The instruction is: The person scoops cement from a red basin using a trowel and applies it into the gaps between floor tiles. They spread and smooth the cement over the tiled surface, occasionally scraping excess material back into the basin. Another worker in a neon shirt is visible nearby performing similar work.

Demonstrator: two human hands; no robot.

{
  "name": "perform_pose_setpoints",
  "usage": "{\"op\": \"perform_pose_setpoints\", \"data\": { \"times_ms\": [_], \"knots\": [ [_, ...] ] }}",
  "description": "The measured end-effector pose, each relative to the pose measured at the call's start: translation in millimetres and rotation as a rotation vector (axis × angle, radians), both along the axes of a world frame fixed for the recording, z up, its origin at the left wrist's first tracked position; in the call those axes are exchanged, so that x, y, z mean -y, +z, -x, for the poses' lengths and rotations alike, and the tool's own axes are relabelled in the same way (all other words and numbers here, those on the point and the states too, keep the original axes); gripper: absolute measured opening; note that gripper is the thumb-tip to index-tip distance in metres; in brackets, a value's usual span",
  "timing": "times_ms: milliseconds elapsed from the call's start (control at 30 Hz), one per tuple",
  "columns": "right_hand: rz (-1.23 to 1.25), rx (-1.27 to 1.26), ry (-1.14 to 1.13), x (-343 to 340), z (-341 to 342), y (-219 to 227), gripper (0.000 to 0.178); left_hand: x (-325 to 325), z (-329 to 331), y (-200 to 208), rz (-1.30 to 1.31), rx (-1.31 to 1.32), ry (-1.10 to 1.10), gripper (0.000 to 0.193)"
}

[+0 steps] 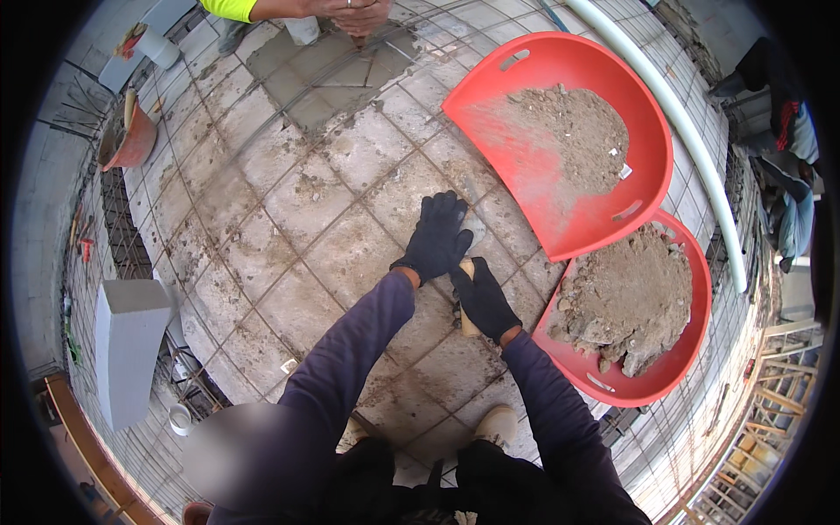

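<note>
My right hand (486, 302), in a black glove, is closed around the wooden handle (470, 328) of a hand tool low over the slab. A pale grey piece (474, 229), perhaps the tool's blade, shows just beyond the handle; the tool's exact kind I cannot make out. My left hand (435, 234), also in a black glove, is stretched out palm down beside that pale piece, fingers extended. Beneath both hands lies a dusty pale slab (341, 236) crossed by a grid of thin steel bars (302, 255).
Two red plastic tubs (652, 144) (704, 306) with grey-brown rubble stand at the right, beside a long white pipe (691, 140). At the far side a co-worker's hands (359, 13) work over wet mortar (306, 96). Left are an orange bucket (136, 144) and a grey block (129, 350).
</note>
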State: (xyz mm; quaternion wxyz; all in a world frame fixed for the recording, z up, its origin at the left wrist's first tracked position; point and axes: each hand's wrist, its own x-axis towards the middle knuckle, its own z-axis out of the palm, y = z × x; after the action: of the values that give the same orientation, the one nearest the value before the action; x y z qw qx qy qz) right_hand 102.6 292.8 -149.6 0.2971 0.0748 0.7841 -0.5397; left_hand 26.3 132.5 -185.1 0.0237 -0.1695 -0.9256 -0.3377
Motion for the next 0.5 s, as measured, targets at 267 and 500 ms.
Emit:
{"op": "perform_pose_setpoints", "data": {
  "times_ms": [267,500],
  "knots": [
    [0.181,0.263,-0.179,3,-55,17,0.029,38,-37,14,-0.373,0.092,0.216,0.064],
    [0.237,0.439,-0.332,2,-105,70,0.024,108,-97,21,-0.155,-0.014,0.347,0.058]
  ]
}}
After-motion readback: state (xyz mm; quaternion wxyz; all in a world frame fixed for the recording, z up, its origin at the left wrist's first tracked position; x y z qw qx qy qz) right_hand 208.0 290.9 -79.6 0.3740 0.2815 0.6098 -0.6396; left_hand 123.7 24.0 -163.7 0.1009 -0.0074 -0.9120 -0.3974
